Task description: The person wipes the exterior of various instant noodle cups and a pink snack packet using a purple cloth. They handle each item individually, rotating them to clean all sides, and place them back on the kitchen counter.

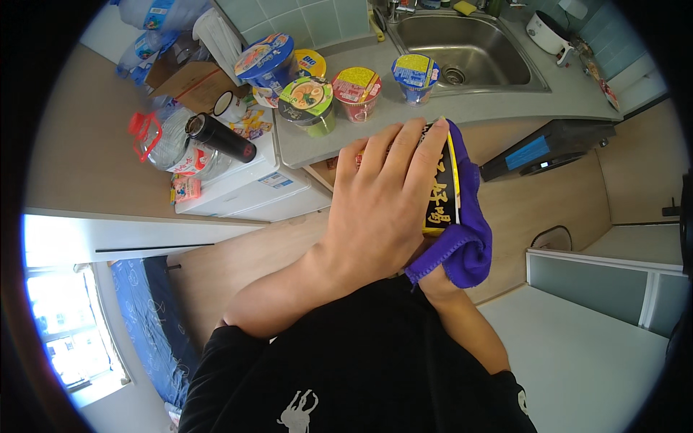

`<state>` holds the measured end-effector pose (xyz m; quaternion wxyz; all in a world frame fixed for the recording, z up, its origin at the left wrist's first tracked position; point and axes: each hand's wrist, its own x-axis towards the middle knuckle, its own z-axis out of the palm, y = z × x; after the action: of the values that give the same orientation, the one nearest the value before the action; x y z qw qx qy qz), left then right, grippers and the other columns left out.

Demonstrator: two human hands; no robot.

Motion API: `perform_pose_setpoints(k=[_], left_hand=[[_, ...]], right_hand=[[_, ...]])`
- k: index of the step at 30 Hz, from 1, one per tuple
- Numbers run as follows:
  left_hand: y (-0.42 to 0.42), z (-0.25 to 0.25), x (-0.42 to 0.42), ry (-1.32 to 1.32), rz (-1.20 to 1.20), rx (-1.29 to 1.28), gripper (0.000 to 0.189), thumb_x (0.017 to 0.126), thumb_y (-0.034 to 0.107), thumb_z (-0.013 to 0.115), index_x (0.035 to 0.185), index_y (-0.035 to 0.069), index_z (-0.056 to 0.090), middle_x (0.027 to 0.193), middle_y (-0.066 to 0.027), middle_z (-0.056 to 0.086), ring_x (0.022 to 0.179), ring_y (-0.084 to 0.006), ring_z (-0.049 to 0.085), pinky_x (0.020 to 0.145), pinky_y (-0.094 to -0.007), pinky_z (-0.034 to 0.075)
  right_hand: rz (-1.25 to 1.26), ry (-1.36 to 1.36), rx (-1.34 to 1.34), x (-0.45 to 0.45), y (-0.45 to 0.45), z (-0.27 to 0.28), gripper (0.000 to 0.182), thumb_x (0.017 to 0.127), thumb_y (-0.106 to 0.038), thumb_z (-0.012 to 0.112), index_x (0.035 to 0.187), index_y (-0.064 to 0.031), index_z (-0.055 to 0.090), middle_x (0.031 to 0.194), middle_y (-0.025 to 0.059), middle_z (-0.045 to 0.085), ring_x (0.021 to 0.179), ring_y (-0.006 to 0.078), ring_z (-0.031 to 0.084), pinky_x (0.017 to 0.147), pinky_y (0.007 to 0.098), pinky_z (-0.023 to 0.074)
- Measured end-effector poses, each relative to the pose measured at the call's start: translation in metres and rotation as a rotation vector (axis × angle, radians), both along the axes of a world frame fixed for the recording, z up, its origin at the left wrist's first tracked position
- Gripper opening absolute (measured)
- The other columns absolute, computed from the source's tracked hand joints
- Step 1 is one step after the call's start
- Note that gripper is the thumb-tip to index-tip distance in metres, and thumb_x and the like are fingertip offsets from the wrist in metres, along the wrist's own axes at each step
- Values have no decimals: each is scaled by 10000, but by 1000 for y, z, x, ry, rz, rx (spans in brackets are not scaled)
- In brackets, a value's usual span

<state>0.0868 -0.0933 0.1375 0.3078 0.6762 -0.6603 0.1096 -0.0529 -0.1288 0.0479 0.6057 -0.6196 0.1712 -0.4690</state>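
My left hand (379, 200) spreads its fingers over a black food package (441, 189) with yellow edges and printed writing, gripping it in front of my chest. A purple cloth (471, 243) with a stitched edge lies along the package's right side and hangs below it. Most of my right hand (436, 280) is hidden behind the package and the cloth; only its wrist end shows, and the cloth seems held in it. Beyond my hands, on the grey counter (379, 116), stand a green noodle cup (308, 105), a red one (357, 93) and a blue one (416, 78).
A larger blue noodle tub (266, 62) and a yellow-lidded one (311, 63) stand behind. The steel sink (465, 48) is at the back right. On a white appliance (254, 178) lie a black tumbler (221, 138) and a big plastic bottle (173, 140). A black bin-like appliance (547, 149) stands right.
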Motion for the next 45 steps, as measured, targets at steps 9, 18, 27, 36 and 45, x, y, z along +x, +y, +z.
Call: perform_pose_setpoints(k=[9, 18, 27, 36, 45], left_hand=[[3, -25, 52, 754, -361, -37, 1120, 580, 357, 970, 1487, 0, 419, 1416, -193, 549, 1308, -358, 553, 1120, -457, 420], [-10, -62, 52, 2519, -778, -263, 883, 932, 782, 444, 1519, 122, 456, 1505, -146, 528, 1343, -373, 529, 1135, -557, 407], [-19, -29, 13, 2151, -410, -194, 670, 1037, 628, 412, 1452, 108, 488, 1371, -118, 624, 1236, -270, 623, 1072, -425, 493], [-15, -40, 11, 1863, -194, -320, 535, 1007, 378, 672, 1367, 32, 480, 1205, -100, 660, 1034, -176, 686, 902, -326, 568], [17, -36, 41, 1593, -171, -196, 743, 1029, 598, 509, 1517, 62, 348, 1384, -118, 505, 1179, -222, 567, 1020, -392, 458]], right_hand=[[-178, -381, 411, -17, -35, 22, 533, 1102, -397, 415, 1462, -5, 437, 1461, 169, 518, 1350, 322, 512, 1187, 490, 370], [310, -799, 593, -58, -91, 4, 653, 1047, -469, 473, 1525, -32, 388, 1556, 161, 441, 1413, 357, 447, 1169, 515, 373], [234, 119, 29, 19, -81, 65, 715, 955, -182, 677, 1557, 22, 350, 1604, 161, 402, 1392, 228, 482, 1150, 344, 370], [11, 344, -316, 26, -56, 63, 899, 863, -211, 782, 1569, 52, 291, 1562, 249, 405, 1401, 335, 471, 1134, 399, 393], [427, -408, 612, -16, -88, -10, 396, 1073, -218, 530, 1398, 7, 553, 1346, 104, 639, 1172, 195, 636, 1038, 341, 496]])
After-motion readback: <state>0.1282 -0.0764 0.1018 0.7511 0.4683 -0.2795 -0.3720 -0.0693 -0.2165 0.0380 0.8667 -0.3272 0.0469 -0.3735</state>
